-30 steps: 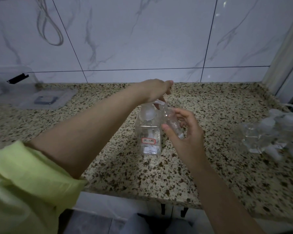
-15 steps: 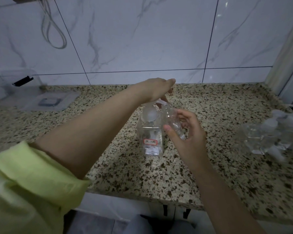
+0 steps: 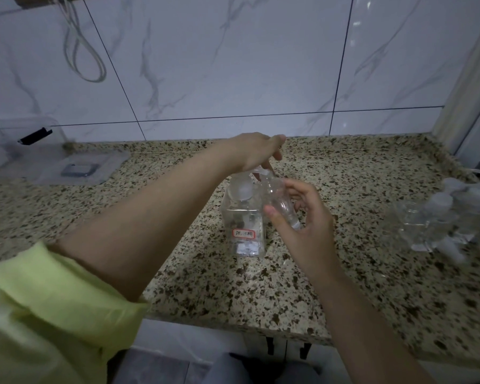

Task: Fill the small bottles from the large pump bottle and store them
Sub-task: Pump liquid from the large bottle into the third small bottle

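Observation:
A clear square pump bottle with a red-edged label stands mid-counter. My left hand rests on top of its pump head, fingers bent down over it; the pump head is mostly hidden. My right hand holds a small clear bottle tilted, its open mouth up against the pump's spout. A cluster of several small clear bottles with white caps lies on the counter at the right.
A clear plastic storage box and its lid sit at the back left of the speckled granite counter. A marble-tiled wall rises behind. A cable loop hangs on the wall.
Both hands keep their places on the pump and the small bottle. The view has tilted slightly, so the scene sits a little lower in the frame.

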Tool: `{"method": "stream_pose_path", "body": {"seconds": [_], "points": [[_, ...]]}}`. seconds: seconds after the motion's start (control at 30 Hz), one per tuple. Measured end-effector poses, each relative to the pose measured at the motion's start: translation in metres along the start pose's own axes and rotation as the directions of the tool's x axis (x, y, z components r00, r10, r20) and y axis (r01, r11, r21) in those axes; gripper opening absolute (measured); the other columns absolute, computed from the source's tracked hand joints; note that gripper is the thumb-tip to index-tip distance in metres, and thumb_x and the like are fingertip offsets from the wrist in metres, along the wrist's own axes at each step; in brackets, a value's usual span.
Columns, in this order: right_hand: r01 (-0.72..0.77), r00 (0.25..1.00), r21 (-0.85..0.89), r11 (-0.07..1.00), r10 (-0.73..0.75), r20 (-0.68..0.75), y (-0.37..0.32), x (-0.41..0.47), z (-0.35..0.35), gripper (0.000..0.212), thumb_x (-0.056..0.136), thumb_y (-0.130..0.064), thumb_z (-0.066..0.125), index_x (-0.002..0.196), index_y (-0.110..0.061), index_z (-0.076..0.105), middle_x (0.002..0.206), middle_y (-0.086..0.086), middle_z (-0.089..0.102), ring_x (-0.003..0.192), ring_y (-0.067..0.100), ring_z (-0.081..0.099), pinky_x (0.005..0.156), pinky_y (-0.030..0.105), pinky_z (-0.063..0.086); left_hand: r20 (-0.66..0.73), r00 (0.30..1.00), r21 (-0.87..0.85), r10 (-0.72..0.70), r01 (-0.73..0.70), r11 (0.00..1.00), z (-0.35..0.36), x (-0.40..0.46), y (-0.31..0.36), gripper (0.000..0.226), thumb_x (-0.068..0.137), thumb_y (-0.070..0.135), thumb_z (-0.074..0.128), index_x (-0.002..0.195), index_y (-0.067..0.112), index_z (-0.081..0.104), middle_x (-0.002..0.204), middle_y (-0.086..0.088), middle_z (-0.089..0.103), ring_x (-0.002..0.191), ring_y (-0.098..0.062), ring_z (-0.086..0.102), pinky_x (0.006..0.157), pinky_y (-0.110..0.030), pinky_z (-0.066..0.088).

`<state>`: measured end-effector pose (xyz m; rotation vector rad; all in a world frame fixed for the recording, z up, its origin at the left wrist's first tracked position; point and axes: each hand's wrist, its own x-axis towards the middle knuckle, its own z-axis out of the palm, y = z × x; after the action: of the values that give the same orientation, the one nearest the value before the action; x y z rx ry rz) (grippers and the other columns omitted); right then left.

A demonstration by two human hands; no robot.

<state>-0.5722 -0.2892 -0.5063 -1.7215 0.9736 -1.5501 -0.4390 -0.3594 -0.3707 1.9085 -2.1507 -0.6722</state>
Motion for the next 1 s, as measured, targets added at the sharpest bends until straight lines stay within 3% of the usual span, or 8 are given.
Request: {"method": "stream_pose_path", "body": {"seconds": [0.27,0.47,0.6,1.0], "points": [[0.005,1.0,0.003,1.0,-0.005,0.0,-0.0016,0.0005,-0.0004,0.044,0.083,-0.037,0.075,0.123,-0.03,0.058,0.115,-0.022,0.066,0.11,0.004,0.063,0.097,0.043,0.055,0.013,1.0,0.028,-0.005,0.005,1.0,0.0014,-0.0003,-0.0011,0.064,0.105,0.054,0.015,0.128,0.019,0.064,0.119,-0.003,0.071,0.109,-0.019,0.059,0.094,-0.033,0.037],[-0.004,1.0,0.013,1.0,0.005,-0.006,-0.0014,-0.0002,-0.0003,0.045,0.082,-0.043,0.073,0.123,-0.034,0.057,0.116,-0.023,0.065,0.11,0.002,0.062,0.098,0.041,0.055,-0.01,1.0,0.004,0.013,-0.013,1.0,-0.0038,-0.0016,0.0037,0.062,0.106,0.052,0.017,0.127,0.018,0.064,0.111,-0.003,0.073,0.108,-0.022,0.06,0.103,-0.041,0.043],[-0.012,1.0,0.002,1.0,0.012,-0.005,-0.0014,-0.0001,-0.0006,0.046,0.081,-0.045,0.073,0.123,-0.034,0.058,0.115,-0.021,0.066,0.11,0.004,0.062,0.097,0.044,0.054,0.012,1.0,0.029,-0.023,0.023,0.999,0.0024,0.0011,-0.0017,0.065,0.104,0.058,0.016,0.127,0.022,0.065,0.12,-0.003,0.07,0.119,-0.025,0.056,0.11,-0.046,0.039],[0.0,1.0,-0.004,1.0,0.0,0.0,0.0003,-0.0002,-0.0008,0.044,0.084,-0.034,0.076,0.124,-0.029,0.059,0.119,-0.019,0.066,0.113,0.003,0.062,0.098,0.035,0.053,0.002,1.0,-0.041,-0.001,0.001,0.999,0.0032,-0.0012,-0.002,0.062,0.105,0.055,0.016,0.127,0.023,0.064,0.112,0.0,0.073,0.111,-0.022,0.057,0.111,-0.046,0.036]]}}
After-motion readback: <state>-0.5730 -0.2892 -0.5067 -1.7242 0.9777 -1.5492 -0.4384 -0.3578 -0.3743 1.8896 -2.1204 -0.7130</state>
